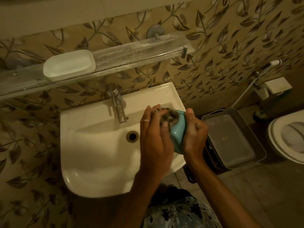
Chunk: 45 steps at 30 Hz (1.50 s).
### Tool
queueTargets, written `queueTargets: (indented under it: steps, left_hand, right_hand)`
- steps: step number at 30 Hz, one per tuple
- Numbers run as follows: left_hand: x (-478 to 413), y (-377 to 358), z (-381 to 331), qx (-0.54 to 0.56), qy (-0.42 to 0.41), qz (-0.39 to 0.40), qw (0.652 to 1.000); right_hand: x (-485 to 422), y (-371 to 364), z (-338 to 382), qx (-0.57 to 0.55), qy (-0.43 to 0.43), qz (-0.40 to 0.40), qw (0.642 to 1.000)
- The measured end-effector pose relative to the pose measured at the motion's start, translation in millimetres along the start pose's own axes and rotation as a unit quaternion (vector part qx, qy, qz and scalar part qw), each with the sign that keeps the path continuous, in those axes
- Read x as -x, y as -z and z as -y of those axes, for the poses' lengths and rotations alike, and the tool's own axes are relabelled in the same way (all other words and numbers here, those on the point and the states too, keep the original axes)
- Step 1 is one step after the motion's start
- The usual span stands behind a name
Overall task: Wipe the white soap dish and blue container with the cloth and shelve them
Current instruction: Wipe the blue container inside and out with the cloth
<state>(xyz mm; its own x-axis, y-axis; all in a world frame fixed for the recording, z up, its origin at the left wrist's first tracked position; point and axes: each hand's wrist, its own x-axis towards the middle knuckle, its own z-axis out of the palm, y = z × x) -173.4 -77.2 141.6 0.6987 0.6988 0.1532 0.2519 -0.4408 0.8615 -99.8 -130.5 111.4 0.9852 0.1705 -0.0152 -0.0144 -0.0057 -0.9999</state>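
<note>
The white soap dish [69, 65] sits on the left part of the glass wall shelf [139, 50]. Over the right side of the white sink [98, 145], my right hand [195, 134] grips the blue container [178, 135] from the right, thumb near its upper rim. My left hand [154, 135] holds a dark patterned cloth [169, 118] bunched against the container's top and left side. Both hands hide much of the container.
A chrome tap [118, 106] stands at the back of the sink, and the drain [132, 136] is just left of my left hand. A grey basket [233, 139] sits right of the sink, with a toilet [289, 137] at the far right.
</note>
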Motion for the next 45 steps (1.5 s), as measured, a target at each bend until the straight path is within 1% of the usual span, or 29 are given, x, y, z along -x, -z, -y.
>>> queueTargets:
  steps: [3,5,6,7,8,10,11,12,13,15,16,18,20,22,24,26,28,29,31,34,35,36,38,40,41,42,44,45]
  left_hand:
    - [17.0,-11.9,-7.2,-0.082,-0.084,-0.006,0.993]
    - [23.1,-13.6,-6.6,-0.106,-0.127,-0.008,0.986]
    - [23.1,-12.8,-4.8,-0.103,-0.133,-0.012,0.986]
    - [20.4,-9.8,-5.4,-0.084,-0.12,-0.019,0.989]
    - [15.6,-5.0,-5.6,-0.05,-0.085,-0.027,0.995]
    - [4.5,3.8,3.9,0.043,0.024,-0.037,0.998]
    - [-1.4,7.8,12.4,0.069,0.072,-0.04,0.994]
    - [-5.5,11.6,19.8,0.073,0.099,-0.044,0.991]
    - [-5.8,14.0,24.6,0.068,0.107,-0.047,0.991]
    - [1.8,12.9,22.5,0.068,0.089,-0.065,0.992]
    - [8.6,10.2,16.4,0.075,0.067,-0.071,0.992]
    - [23.9,3.4,0.8,0.076,-0.005,-0.064,0.995]
    - [35.6,-6.0,-1.3,0.032,-0.075,-0.044,0.996]
    - [36.6,-11.8,6.0,-0.028,-0.101,-0.041,0.994]
    - [27.8,-10.8,10.3,-0.042,-0.095,-0.05,0.993]
    - [9.7,-3.6,14.7,-0.008,-0.052,-0.079,0.995]
    - [-5.5,1.0,20.5,0.045,0.003,-0.112,0.993]
    - [-6.9,1.0,20.8,0.059,0.018,-0.12,0.991]
    - [2.7,-5.7,14.7,0.035,-0.002,-0.109,0.993]
    - [28.5,-21.3,3.8,-0.046,-0.082,-0.028,0.995]
    - [27.8,-22.3,4.7,-0.07,-0.097,-0.012,0.993]
    - [20.1,-20.8,8.8,-0.077,-0.09,-0.005,0.993]
    - [-1.0,-10.4,16.6,-0.045,-0.014,-0.009,0.999]
    - [-20.5,-0.3,26.3,-0.016,0.073,-0.027,0.997]
    - [-23.7,2.1,28.7,-0.009,0.092,-0.037,0.995]
    - [-20.7,2.2,27.0,0.004,0.083,-0.044,0.996]
    - [-1.9,-4.1,14.7,0.01,0.009,-0.04,0.999]
    - [10.6,-9.1,7.2,-0.015,-0.033,-0.028,0.999]
  right_hand:
    - [-0.3,-1.6,2.5,-0.039,-0.009,-0.006,0.999]
    - [1.3,-0.8,2.8,-0.082,-0.028,0.008,0.996]
    - [0.8,-0.4,1.6,-0.076,-0.022,0.013,0.997]
    - [1.0,-0.2,2.2,-0.068,-0.013,0.02,0.997]
    - [0.7,0.8,1.9,-0.069,-0.007,0.021,0.997]
    - [0.0,3.2,3.3,-0.092,-0.007,0.013,0.996]
    - [-0.7,4.1,3.1,-0.102,-0.008,0.012,0.995]
    - [-0.6,4.6,2.0,-0.108,-0.01,0.013,0.994]
    - [-0.4,5.7,1.3,-0.113,-0.012,0.013,0.993]
    - [-2.1,5.7,1.6,-0.11,0.007,0.011,0.994]
    - [-2.6,5.2,0.7,-0.088,0.033,0.011,0.995]
    - [-1.6,1.8,-0.3,-0.038,0.088,0.032,0.995]
    - [-1.0,-0.4,-3.6,-0.034,0.084,0.045,0.995]
    - [-1.7,-2.7,-7.3,-0.066,0.069,0.062,0.994]
    - [-4.3,-4.2,-12.6,-0.056,0.073,0.061,0.994]
    - [-8.0,-6.3,-15.9,-0.042,0.081,0.048,0.995]
    - [-11.4,-7.9,-16.8,-0.054,0.081,0.044,0.994]
    - [-12.2,-8.5,-17.2,-0.06,0.078,0.048,0.994]
    - [-13.4,-9.0,-18.4,-0.058,0.074,0.05,0.994]
    - [-14.1,-8.6,-18.8,-0.088,0.052,0.066,0.993]
    - [-14.4,-7.5,-17.6,-0.092,0.052,0.069,0.992]
    - [-14.7,-6.8,-17.2,-0.08,0.065,0.066,0.992]
    - [-13.4,-5.3,-16.9,-0.043,0.08,0.063,0.994]
    - [-10.7,-3.4,-17.0,-0.045,0.075,0.059,0.994]
    - [-9.6,-3.4,-17.6,-0.055,0.069,0.055,0.995]
    - [-8.7,-3.6,-17.1,-0.067,0.061,0.052,0.995]
    - [-10.1,-4.6,-16.7,-0.082,0.054,0.04,0.994]
    - [-11.2,-4.1,-17.1,-0.081,0.058,0.035,0.994]
